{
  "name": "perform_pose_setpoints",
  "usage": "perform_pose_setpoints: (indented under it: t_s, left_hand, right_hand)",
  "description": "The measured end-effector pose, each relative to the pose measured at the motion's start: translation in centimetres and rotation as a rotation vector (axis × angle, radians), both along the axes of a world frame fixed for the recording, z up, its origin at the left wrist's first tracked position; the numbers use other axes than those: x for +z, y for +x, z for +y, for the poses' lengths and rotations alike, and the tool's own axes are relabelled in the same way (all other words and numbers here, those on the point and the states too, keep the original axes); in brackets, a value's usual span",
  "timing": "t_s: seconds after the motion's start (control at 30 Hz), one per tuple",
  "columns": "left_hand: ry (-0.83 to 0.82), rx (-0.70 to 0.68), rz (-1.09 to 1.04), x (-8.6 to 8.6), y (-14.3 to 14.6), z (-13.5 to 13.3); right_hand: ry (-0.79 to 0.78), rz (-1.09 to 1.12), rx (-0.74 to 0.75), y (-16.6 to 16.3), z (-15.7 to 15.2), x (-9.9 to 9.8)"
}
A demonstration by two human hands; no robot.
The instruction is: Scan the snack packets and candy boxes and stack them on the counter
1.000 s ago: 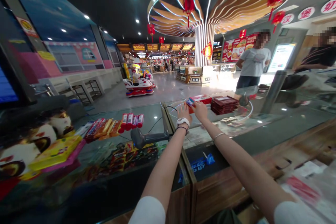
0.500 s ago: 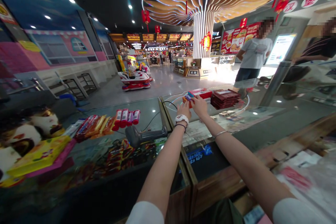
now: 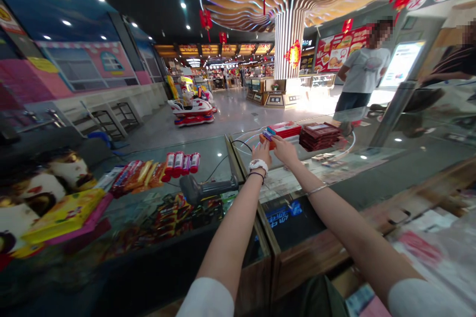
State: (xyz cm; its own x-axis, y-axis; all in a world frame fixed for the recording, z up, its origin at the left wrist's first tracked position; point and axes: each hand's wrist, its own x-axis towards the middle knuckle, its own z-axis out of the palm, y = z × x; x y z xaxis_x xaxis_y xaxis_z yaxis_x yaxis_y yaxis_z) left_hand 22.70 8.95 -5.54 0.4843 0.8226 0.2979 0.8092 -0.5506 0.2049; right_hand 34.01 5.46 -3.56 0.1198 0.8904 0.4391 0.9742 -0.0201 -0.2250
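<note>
Both my arms reach far over a glass counter (image 3: 357, 168). My left hand (image 3: 261, 151) and my right hand (image 3: 283, 149) close together on a small orange and blue pack (image 3: 268, 137) near the counter's far edge. My left wrist wears a white watch. Just past the pack lies a flat red carton (image 3: 285, 130), and to its right a stack of dark red cartons (image 3: 320, 135).
A handheld barcode scanner (image 3: 204, 188) lies on the left glass top, with red tubes (image 3: 182, 162) and snack bars (image 3: 137, 175) beyond it. A yellow box (image 3: 65, 214) sits far left. Two people (image 3: 363, 75) stand beyond the counter, with a metal post (image 3: 392, 114) at its right.
My hands stay on the small pack and have drawn it slightly toward me. The view has shifted a little, mostly tilting down.
</note>
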Motion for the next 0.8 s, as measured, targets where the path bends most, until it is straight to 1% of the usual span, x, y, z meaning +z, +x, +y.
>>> perform_pose_setpoints:
  t_s: [0.1,0.2,0.27,0.4,0.53,0.67,0.8]
  left_hand:
    - [0.003,0.009,0.019,0.1,0.0,-0.2]
    - [0.034,0.029,0.038,0.5,-0.1,-0.6]
    - [0.068,0.056,0.050,1.1,-0.3,-0.9]
    - [0.128,0.137,0.066,2.4,-1.6,-1.3]
    - [0.170,0.164,0.105,3.4,-4.0,-2.2]
    - [0.187,0.172,0.140,4.3,-7.0,-4.1]
    - [0.188,0.176,0.166,5.4,-10.6,-6.5]
  right_hand:
    - [-0.019,0.001,-0.006,0.0,-0.1,0.0]
    - [-0.001,0.019,-0.002,0.0,-0.1,0.0]
    - [0.044,0.032,0.003,0.0,-0.1,0.0]
    - [0.195,0.033,0.057,-0.1,0.3,-0.2]
    - [0.326,0.009,0.163,-0.7,1.1,-0.8]
    - [0.335,-0.027,0.257,-2.1,1.3,-1.2]
    - [0.333,-0.069,0.383,-4.0,0.6,-1.1]
